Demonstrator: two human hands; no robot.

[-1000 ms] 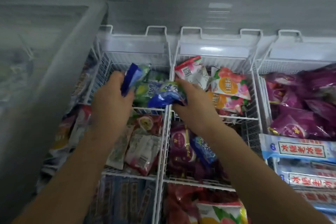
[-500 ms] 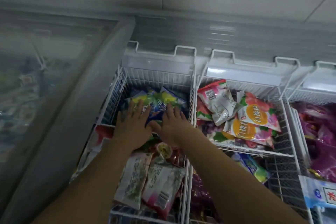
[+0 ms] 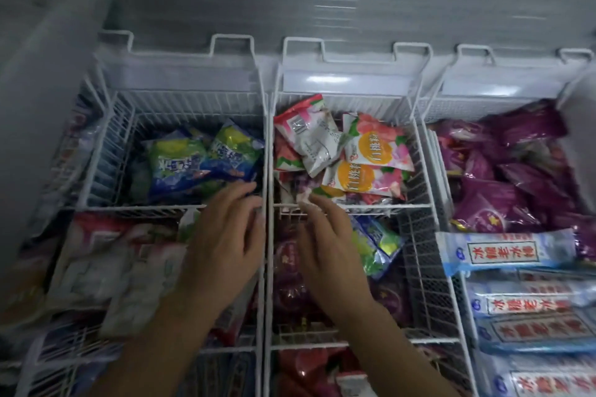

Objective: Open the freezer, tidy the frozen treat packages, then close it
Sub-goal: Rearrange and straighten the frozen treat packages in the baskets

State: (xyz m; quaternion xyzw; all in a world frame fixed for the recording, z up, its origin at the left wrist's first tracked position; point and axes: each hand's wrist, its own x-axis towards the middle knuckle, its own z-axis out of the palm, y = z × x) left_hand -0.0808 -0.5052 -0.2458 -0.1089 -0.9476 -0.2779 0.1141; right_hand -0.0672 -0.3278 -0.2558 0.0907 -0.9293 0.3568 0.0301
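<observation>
White wire baskets (image 3: 265,145): hung in rows inside the open freezer (image 3: 206,10).
Far left basket (image 3: 109,151): two blue-green packages (image 3: 200,161) lying flat and side by side, toward its right half.
Far middle basket (image 3: 416,155): pink-and-orange peach packages (image 3: 374,155) overlapping, with a pale grey package (image 3: 312,142) tilted on top at the left.
Right basket (image 3: 458,109): purple packages (image 3: 503,177) heaped loosely; in front of them, blue-white bars (image 3: 506,251) with red lettering, stacked crosswise.
Left hand (image 3: 225,242): palm down over the near left compartment, fingers spread and nearly straight, tips at the near rim of the far left basket, at the edge of a blue-green package; gripping nothing.
Right hand (image 3: 325,251): palm down over the near middle compartment, fingers together and stretched forward, tips at a crumpled wrapper (image 3: 301,190) by the near rim of the far middle basket; contact blurred, nothing visibly held.
Near left compartment: white-and-red packages (image 3: 106,261), partly under the left forearm.
Near middle compartment: dark red packages (image 3: 290,267), plus one green-blue package (image 3: 380,245) just beside the right hand.
</observation>
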